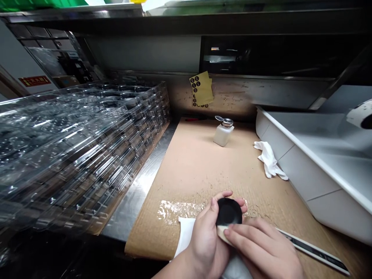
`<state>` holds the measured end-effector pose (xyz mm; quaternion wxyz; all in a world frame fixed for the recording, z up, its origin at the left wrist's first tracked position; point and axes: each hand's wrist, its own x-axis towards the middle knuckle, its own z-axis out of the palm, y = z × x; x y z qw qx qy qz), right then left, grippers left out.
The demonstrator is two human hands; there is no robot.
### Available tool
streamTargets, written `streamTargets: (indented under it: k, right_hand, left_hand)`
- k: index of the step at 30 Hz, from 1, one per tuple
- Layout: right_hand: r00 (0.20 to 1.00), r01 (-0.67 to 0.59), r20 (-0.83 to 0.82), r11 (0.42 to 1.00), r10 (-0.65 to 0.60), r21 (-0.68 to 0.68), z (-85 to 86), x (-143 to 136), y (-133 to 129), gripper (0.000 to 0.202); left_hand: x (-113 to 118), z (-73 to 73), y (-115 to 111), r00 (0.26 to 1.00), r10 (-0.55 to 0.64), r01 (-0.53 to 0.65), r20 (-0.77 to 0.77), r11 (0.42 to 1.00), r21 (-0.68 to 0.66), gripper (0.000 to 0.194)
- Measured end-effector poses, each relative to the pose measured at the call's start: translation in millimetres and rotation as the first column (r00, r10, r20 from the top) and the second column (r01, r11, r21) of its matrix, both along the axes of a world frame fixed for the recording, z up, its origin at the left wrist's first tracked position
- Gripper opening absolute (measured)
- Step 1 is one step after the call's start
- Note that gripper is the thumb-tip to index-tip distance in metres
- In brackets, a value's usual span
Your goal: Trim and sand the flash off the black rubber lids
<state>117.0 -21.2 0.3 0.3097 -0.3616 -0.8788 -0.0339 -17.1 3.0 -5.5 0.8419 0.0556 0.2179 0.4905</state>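
Note:
A round black disc (229, 211) rests in my left hand (207, 236), whose thumb and fingers wrap around its edge. My right hand (266, 246) presses a pale folded cloth (224, 233) against the disc's lower edge, fingers held together. Under both hands lies some white material (186, 232), partly hidden by them. Brown cardboard (192, 159) covers the work surface, with a wet, shiny patch left of my left hand. Beside my right hand, a black and white strip (316, 251) lies on the cardboard.
Stacked clear plastic trays (116, 143) fill the left side. A small white bottle (223, 133) with an open metal lid stands farther back. A crumpled white cloth (269, 161) lies by a large white bin (308, 170) at right. Sticker sheets (203, 91) hang on the back panel.

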Motion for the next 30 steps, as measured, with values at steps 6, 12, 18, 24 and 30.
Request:
streamTargets:
  k: [6, 12, 18, 24, 30]
  right_hand:
    - [0.996, 0.032, 0.089, 0.998, -0.027, -0.058, 1.6, 25, -1, 0.024]
    - [0.997, -0.011, 0.075, 0.996, 0.018, -0.086, 9.6, 11, 1, 0.025]
    - [0.961, 0.222, -0.146, 0.970, -0.235, -0.096, 9.0, -23, 22, 0.026]
    - [0.990, 0.090, -0.097, 0.990, -0.102, -0.113, 9.6, -21, 10, 0.028]
    - [0.993, 0.053, 0.113, 0.988, -0.036, -0.143, 17.9, 21, -4, 0.022]
  left_hand:
    - [1, 0.3, 0, 1.000, 0.005, -0.005, 0.017, 1.000, 0.016, 0.033]
    - [1, 0.3, 0, 0.999, 0.005, -0.006, 0.035, 1.000, 0.031, 0.034]
    - [1, 4.8, -1, 0.997, -0.023, 0.017, 0.076, 0.997, 0.078, 0.049]
    - [0, 4.0, -1, 0.998, -0.036, 0.033, 0.053, 0.998, 0.055, 0.053]
    - [2, 1.0, 0, 1.000, -0.005, 0.004, 0.018, 1.000, 0.021, 0.052]
